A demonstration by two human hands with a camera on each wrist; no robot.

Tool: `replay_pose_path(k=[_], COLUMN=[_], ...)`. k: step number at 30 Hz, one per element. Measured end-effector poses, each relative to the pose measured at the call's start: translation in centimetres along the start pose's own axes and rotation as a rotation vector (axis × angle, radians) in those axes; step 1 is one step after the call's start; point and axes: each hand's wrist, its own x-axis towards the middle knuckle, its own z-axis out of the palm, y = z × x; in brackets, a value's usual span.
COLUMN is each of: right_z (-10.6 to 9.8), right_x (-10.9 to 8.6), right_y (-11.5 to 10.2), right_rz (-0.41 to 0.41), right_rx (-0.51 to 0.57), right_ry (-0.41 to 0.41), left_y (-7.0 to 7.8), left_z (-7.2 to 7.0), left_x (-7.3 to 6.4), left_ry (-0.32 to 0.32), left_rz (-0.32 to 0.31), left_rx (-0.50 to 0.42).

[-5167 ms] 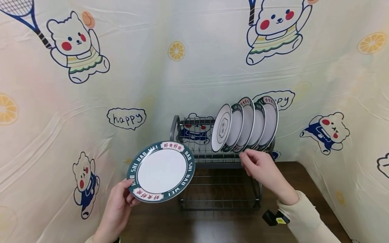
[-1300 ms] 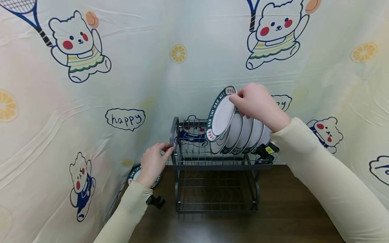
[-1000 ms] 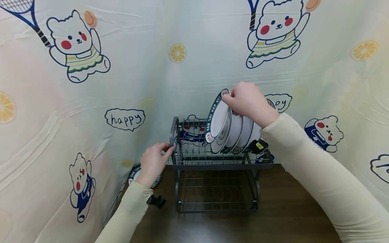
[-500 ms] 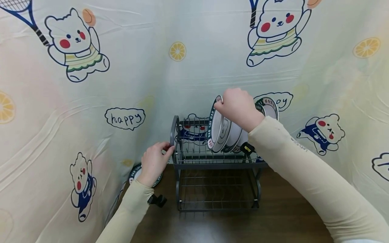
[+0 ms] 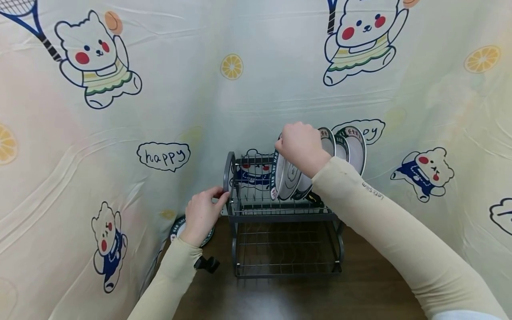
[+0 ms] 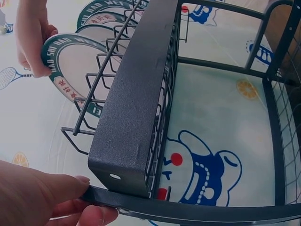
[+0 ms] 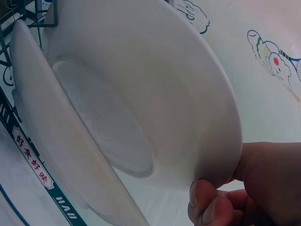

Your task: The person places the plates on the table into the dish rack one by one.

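My right hand (image 5: 302,146) pinches the upper rim of a white plate (image 5: 277,175) with a green lettered border. The plate stands steeply tilted in the upper tier of a dark metal dish rack (image 5: 280,218), left of the other plates (image 5: 357,149). In the right wrist view, thumb and fingers clasp the edge of the held plate (image 7: 188,108), and its plain underside faces the camera. My left hand (image 5: 202,215) grips the rack's left side frame; the left wrist view has the thumb above the side bar (image 6: 141,205) and fingers beneath.
Another green-bordered plate (image 5: 207,238) lies on the brown tabletop (image 5: 264,300), partly behind my left hand. Below the plates is the rack's lower wire tier (image 5: 280,266). A printed cloth (image 5: 180,98) hangs behind and at both sides.
My right hand has lowered the plate and moved left, bringing it more upright beside the row. Earlier, my left hand held a plate; since then it stays on the rack frame.
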Motion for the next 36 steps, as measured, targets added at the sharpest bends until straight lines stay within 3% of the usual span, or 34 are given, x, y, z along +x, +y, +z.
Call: replay_pose_path(k=[18, 31, 36], right_z=[1.0, 0.9, 1.2], right_x=[-0.2, -0.1, 0.0], right_y=[-2.9, -3.6, -3.4], right_rz=[0.005, 0.024, 0.021], right_rx=[-0.281, -0.361, -0.317], right_ry=[-0.039, -0.075, -0.081], left_y=[0.0, 0.0, 0.0], left_z=[0.0, 0.2, 0.3], left_x=[0.0, 0.0, 0.0], left_ry=[0.006, 0.015, 0.018], left_rz=[0.0, 0.012, 0.013], left_rx=[0.006, 0.012, 0.013])
